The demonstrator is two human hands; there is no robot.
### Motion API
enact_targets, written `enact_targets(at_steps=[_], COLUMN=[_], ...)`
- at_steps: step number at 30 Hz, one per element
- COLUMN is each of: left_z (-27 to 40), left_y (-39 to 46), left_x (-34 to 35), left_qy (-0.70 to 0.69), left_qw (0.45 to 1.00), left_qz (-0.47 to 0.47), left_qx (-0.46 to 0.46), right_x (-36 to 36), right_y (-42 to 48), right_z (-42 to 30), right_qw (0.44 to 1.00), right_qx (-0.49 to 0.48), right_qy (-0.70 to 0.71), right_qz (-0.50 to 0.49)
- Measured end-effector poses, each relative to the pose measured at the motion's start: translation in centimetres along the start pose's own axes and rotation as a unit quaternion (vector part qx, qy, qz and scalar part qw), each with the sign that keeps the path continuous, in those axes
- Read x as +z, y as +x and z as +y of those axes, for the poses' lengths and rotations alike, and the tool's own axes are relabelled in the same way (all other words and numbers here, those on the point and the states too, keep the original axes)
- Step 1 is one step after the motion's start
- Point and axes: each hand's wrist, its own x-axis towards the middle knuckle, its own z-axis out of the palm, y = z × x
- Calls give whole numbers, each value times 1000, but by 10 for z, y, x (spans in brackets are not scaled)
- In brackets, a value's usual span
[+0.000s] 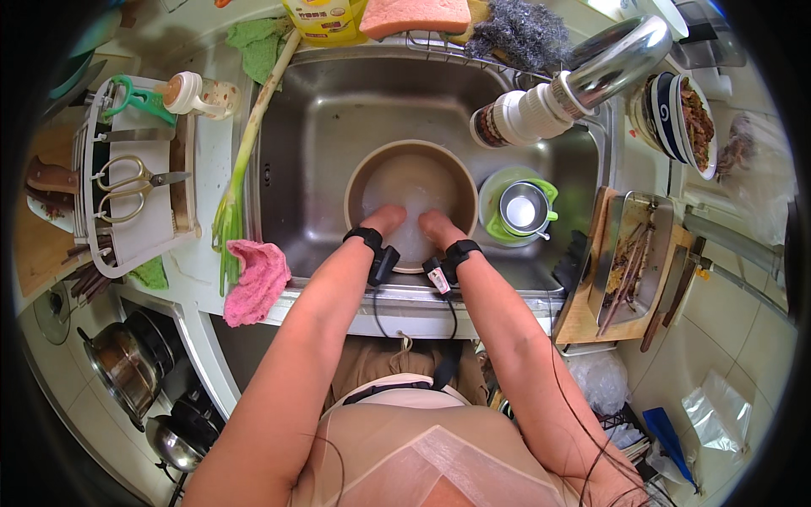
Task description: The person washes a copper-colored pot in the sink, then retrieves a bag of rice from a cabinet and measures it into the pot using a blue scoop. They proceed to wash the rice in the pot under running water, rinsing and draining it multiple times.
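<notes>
Both my hands reach down into a round beige basin [349, 201] standing in a stainless steel sink [317, 146]. Cloudy, whitish water [412, 168] fills much of the basin. My left hand [386, 220] dips in at the near left, with its fingers hidden under the surface. Beside it, a short gap away, my right hand [437, 224] is sunk in the same water, its fingers also out of sight. Whether either hand grips something cannot be made out. Just right of the basin, a small metal cup [521, 207] sits inside a light green plastic container [549, 190].
A chrome faucet [618, 60] with a white nozzle overhangs the sink's back right. Green onion [244, 152] and a pink cloth [256, 282] lie along the left edge. Scissors [142, 180] hang on a left rack. A metal tray [633, 260] with chopsticks stands right, near a knife [671, 285].
</notes>
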Motion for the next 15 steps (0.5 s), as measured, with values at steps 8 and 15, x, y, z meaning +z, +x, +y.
enact_targets(at_steps=[8,15], left_z=[77,110], left_y=[-70,-91], left_x=[5,8], left_qy=[-527,-120], left_qw=[844,929], left_qz=[-97,159], left_qx=[13,311], right_x=[-8,-17], right_y=[-4,-20], right_z=[-2,-47], right_qw=[556,362], right_qx=[82,-41], right_qy=[823,921], right_qz=[-85,-137])
